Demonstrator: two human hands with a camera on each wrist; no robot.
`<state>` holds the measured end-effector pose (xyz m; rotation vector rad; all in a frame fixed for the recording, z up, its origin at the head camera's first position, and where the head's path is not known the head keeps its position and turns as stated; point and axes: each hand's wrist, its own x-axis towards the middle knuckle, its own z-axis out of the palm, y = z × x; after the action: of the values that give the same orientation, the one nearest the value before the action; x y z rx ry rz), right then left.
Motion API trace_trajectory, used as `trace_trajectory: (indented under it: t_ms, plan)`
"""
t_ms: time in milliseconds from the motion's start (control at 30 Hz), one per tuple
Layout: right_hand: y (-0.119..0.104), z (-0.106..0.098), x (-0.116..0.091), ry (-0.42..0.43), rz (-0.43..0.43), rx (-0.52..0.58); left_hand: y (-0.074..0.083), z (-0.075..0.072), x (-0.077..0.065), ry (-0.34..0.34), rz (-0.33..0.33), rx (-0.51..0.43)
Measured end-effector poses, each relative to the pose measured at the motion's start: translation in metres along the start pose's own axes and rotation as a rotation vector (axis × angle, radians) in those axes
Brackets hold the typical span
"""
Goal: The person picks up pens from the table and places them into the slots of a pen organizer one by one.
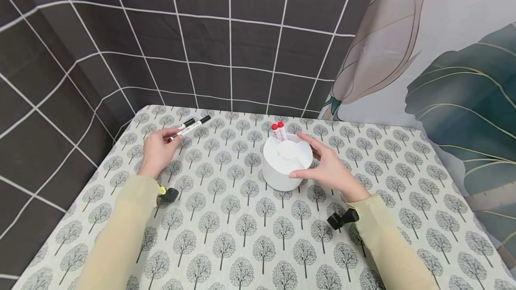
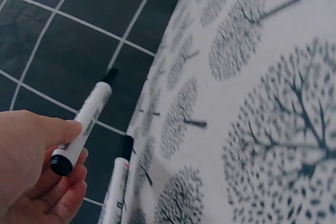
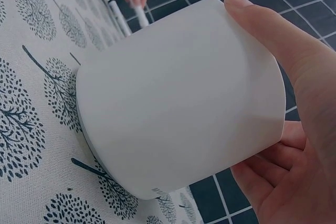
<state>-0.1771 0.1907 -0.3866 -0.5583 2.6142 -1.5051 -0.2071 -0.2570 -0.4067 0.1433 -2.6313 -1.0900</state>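
My left hand (image 1: 158, 149) pinches a white marker (image 1: 192, 127) with a black cap, lifted above the cloth. In the left wrist view, the thumb lies along this marker (image 2: 90, 116), with fingers beneath it. A second black-capped white marker (image 2: 114, 192) lies on the cloth beside it, partly hidden behind the hand and held marker in the head view. My right hand (image 1: 328, 169) grips a round white pen holder (image 1: 278, 176), thumb and fingers spread around its right side. Two red-capped markers (image 1: 279, 131) stand leaning in its back left compartment. The holder's wall (image 3: 178, 98) fills the right wrist view.
The table is covered by a white cloth (image 1: 242, 218) printed with grey trees. A dark curtain (image 1: 258, 39) with a white grid hangs behind and to the left. At the right hangs a leaf-patterned curtain (image 1: 443, 79).
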Motion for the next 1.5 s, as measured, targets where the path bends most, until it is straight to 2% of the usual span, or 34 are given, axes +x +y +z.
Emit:
trace_trajectory:
  t_ms: [467, 633, 933, 1233, 1500]
  plan:
    - [-0.001, -0.001, 0.0, -0.004, 0.008, 0.003, 0.031, 0.001, -0.007, 0.084, 0.034, -0.139]
    - [0.0, -0.001, 0.0, -0.008, -0.002, 0.015, 0.047, 0.002, -0.01, 0.099, 0.054, -0.275]
    - [0.001, -0.001, 0.001, -0.006, -0.012, 0.019, 0.081, 0.004, -0.018, 0.053, 0.074, -0.553]
    - [0.001, -0.001, 0.001, -0.004, -0.006, 0.011, 0.104, 0.015, -0.022, 0.038, 0.144, -0.694]
    - [0.001, -0.001, 0.001, -0.015, -0.013, 0.027, 0.128, 0.023, -0.025, 0.016, 0.193, -0.738]
